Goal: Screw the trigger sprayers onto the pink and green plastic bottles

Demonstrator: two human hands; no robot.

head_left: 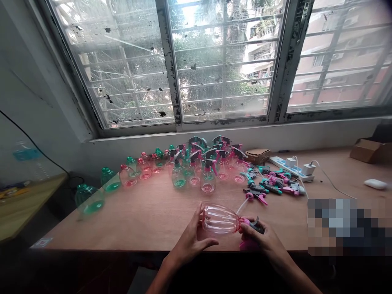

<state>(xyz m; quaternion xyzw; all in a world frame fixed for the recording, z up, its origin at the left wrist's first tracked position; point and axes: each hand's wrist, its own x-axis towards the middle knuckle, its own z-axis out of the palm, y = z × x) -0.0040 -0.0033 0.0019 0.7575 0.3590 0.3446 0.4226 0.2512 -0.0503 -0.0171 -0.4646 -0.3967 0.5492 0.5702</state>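
I hold a clear pink spray bottle (221, 219) on its side just above the wooden table (147, 220). My left hand (192, 238) cups the bottle's round base with its fingers curled around it. My right hand (260, 238) is closed on the grey and pink trigger sprayer head (254, 226) at the bottle's neck. A loose sprayer head with a white tube (255, 197) lies just beyond the bottle.
Assembled pink and green spray bottles (208, 167) stand in a cluster at the back. Capless bottles (88, 200) trail off to the left. A pile of loose sprayer heads (272, 181), a power strip (295, 167), a cardboard box (369, 150) and a white case (375, 183) lie to the right.
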